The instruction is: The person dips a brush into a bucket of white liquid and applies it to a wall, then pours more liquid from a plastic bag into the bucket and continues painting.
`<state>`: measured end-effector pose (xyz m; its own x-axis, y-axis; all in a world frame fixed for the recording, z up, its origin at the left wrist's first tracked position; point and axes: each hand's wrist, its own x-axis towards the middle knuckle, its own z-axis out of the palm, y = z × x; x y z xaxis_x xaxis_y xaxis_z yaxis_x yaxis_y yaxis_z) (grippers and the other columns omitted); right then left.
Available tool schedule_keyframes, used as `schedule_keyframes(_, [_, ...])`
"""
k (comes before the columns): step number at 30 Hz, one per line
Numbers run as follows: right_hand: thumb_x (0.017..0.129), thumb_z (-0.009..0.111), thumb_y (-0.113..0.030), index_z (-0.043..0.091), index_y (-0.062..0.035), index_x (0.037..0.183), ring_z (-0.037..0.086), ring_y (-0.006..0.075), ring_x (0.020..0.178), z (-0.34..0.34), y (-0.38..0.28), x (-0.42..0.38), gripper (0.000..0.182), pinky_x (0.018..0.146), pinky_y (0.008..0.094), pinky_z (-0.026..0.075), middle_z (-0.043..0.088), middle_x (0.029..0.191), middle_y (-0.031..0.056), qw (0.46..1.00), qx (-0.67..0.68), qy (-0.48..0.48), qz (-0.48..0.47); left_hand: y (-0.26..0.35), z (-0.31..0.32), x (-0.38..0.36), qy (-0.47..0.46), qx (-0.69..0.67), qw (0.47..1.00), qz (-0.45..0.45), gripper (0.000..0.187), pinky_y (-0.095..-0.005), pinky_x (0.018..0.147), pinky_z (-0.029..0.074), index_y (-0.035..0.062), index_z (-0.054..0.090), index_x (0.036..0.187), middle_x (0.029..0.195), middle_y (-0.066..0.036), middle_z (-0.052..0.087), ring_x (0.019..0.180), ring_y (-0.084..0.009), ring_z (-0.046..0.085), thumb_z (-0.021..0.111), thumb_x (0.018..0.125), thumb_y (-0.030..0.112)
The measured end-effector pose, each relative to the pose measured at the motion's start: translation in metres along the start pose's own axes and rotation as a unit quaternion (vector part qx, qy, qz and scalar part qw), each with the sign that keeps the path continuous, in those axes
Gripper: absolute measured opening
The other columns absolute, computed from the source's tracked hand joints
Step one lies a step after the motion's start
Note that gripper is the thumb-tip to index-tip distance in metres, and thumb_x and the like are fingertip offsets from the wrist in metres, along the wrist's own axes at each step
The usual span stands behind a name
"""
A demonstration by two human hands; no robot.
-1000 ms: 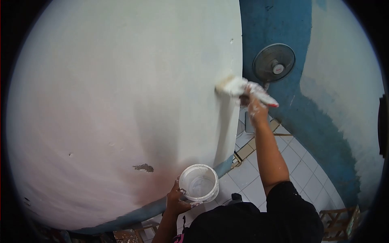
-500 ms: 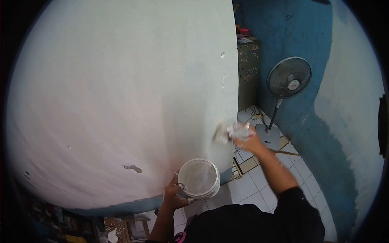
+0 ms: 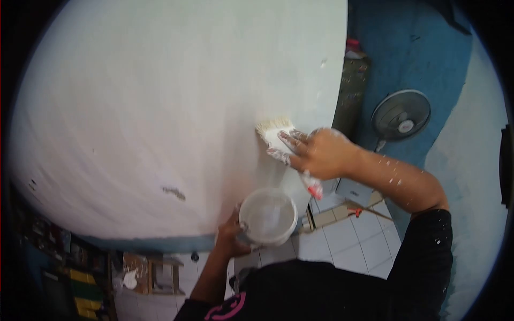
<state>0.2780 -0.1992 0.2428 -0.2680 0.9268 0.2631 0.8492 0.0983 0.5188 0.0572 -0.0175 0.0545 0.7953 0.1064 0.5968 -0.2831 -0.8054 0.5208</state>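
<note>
My right hand (image 3: 317, 152) grips a wide paintbrush (image 3: 276, 132) coated in white paint, its bristles pressed against the white wall (image 3: 160, 107) near the wall's right edge. The brush's red-tipped handle (image 3: 313, 188) sticks out below my palm. My left hand (image 3: 231, 238) holds a small white paint bucket (image 3: 267, 215) by its rim, below the brush and close to the wall. White paint specks dot my right forearm.
A chipped patch (image 3: 174, 192) marks the wall low down, above a blue base strip (image 3: 150, 243). A standing fan (image 3: 400, 117) and a cabinet (image 3: 350, 91) stand by the blue wall at right. White floor tiles (image 3: 348, 243) lie below. A wooden stool (image 3: 155, 273) and clutter sit lower left.
My right hand has swung the brush up and left from the wall's lower right edge, bristles now pointing up-left. The bucket stays in my left hand. The view has shifted left.
</note>
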Motion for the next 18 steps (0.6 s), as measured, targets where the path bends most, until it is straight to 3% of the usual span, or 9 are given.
schedule_keyframes(2, [0.073,0.06,-0.017,0.065,-0.0044,0.09,0.065,0.029,0.066,-0.01,-0.002,-0.001,0.021,0.057,0.0322,0.053,0.066,0.084,0.0153,0.974,0.22,-0.022,0.056,0.004,-0.009,0.003,0.002,0.058,0.998,0.032,0.06,-0.0399,0.091,0.047,0.0026,0.064,0.097,0.129,-0.027,0.044,0.116,-0.0356,0.05,0.086,0.048,0.028])
schedule_keyframes(4, [0.075,0.063,-0.013,0.067,-0.0066,0.089,0.064,0.0249,0.067,-0.01,-0.009,-0.003,0.016,0.065,0.0319,0.052,0.066,0.077,0.0117,0.936,0.326,0.068,0.111,0.013,-0.016,0.005,-0.008,0.071,0.997,0.024,0.055,-0.0413,0.094,0.044,0.002,0.065,0.094,0.129,-0.028,0.044,0.12,-0.0359,0.046,0.085,0.048,0.024])
schedule_keyframes(5, [0.076,0.063,-0.013,0.067,-0.0081,0.091,0.065,0.0242,0.07,-0.001,-0.009,-0.002,0.016,0.067,0.0328,0.053,0.067,0.079,0.0111,0.898,0.413,0.134,0.07,0.016,-0.018,0.011,0.006,0.078,0.996,0.042,0.049,-0.0399,0.087,0.048,0.0023,0.064,0.084,0.128,-0.028,0.044,0.113,-0.037,0.051,0.085,0.047,0.025])
schedule_keyframes(7, [0.077,0.063,-0.012,0.067,-0.0103,0.095,0.066,0.0234,0.074,0.011,-0.017,0.001,0.018,0.07,0.0336,0.053,0.067,0.083,0.0104,0.868,0.457,0.194,-0.013,0.018,-0.022,0.015,0.023,0.088,0.994,0.063,0.042,-0.0379,0.077,0.053,0.0028,0.061,0.073,0.128,-0.029,0.044,0.105,-0.0375,0.057,0.084,0.047,0.026])
schedule_keyframes(8, [0.077,0.064,-0.012,0.067,-0.0109,0.097,0.066,0.0234,0.076,0.015,-0.021,0.003,0.02,0.07,0.0336,0.053,0.068,0.085,0.0102,0.887,0.416,0.19,-0.06,0.015,-0.022,0.016,0.026,0.092,0.993,0.068,0.04,-0.0374,0.075,0.054,0.003,0.061,0.07,0.128,-0.029,0.044,0.103,-0.037,0.059,0.084,0.047,0.026])
schedule_keyframes(10, [0.075,0.065,-0.011,0.066,-0.0118,0.1,0.066,0.0237,0.078,0.021,-0.036,0.004,0.025,0.071,0.0338,0.053,0.068,0.087,0.0099,0.899,0.417,0.121,-0.062,0.018,-0.024,0.017,0.03,0.101,0.991,0.077,0.037,-0.0364,0.072,0.054,0.0035,0.06,0.067,0.128,-0.03,0.044,0.099,-0.0357,0.061,0.083,0.048,0.025])
schedule_keyframes(12, [0.073,0.066,-0.01,0.065,-0.0123,0.102,0.066,0.0247,0.078,0.037,-0.062,0.006,0.03,0.072,0.0343,0.053,0.067,0.087,0.0096,0.869,0.494,-0.016,0.028,0.023,-0.025,0.02,0.034,0.111,0.99,0.083,0.035,-0.0356,0.069,0.055,0.004,0.06,0.066,0.128,-0.03,0.044,0.095,-0.0344,0.063,0.082,0.048,0.024])
schedule_keyframes(15, [0.07,0.065,-0.009,0.065,-0.0123,0.101,0.066,0.0248,0.075,0.054,-0.091,0.019,0.031,0.068,0.0345,0.054,0.067,0.082,0.0105,0.932,0.295,-0.211,0.024,0.028,-0.024,0.018,0.045,0.124,0.988,0.081,0.033,-0.035,0.066,0.055,0.0044,0.059,0.066,0.127,-0.031,0.044,0.091,-0.0339,0.065,0.08,0.049,0.022])
schedule_keyframes(18, [0.065,0.069,-0.013,0.065,-0.0085,0.097,0.066,0.0239,0.07,0.072,-0.11,0.03,0.032,0.064,0.0333,0.053,0.064,0.078,0.0091,0.951,0.236,-0.198,0.038,0.026,-0.021,0.014,0.03,0.12,0.99,0.07,0.031,-0.036,0.066,0.055,0.005,0.06,0.068,0.129,-0.032,0.041,0.093,-0.0352,0.063,0.079,0.049,0.02])
